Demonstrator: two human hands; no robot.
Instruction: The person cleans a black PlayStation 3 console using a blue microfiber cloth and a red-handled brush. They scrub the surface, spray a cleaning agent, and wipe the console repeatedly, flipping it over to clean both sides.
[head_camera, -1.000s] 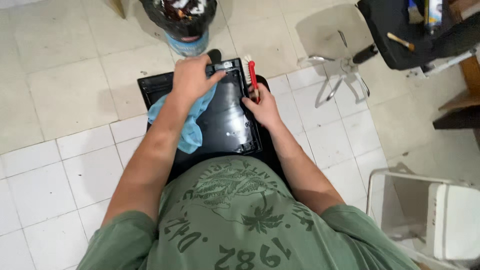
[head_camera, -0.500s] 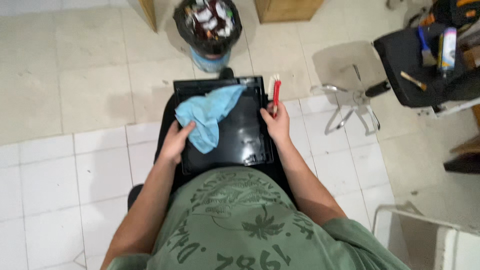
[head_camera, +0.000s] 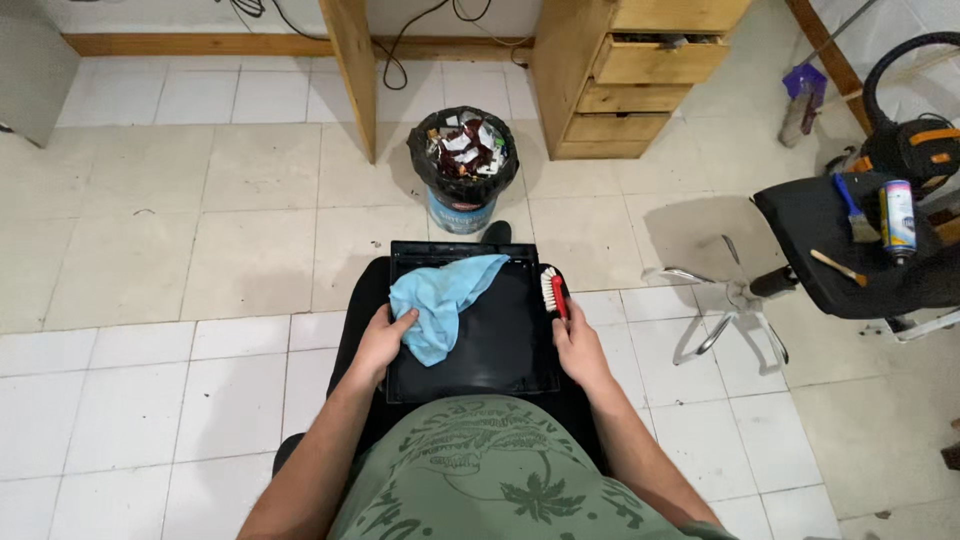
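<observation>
Your left fingers (head_camera: 402, 322) hide part of the cloth (head_camera: 440, 300); your right fingers (head_camera: 566, 322) cover the brush (head_camera: 553, 292) handle's end.

Tiled floor (head_camera: 150, 250), wooden drawers (head_camera: 640, 80), black chair (head_camera: 850, 250)

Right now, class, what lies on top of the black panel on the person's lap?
A blue cloth under the left hand, and a red brush in the right hand. The panel beneath the cloth is hidden.

Bright even indoor light, soft shadows, sharp, wide-angle edge distortion
</observation>
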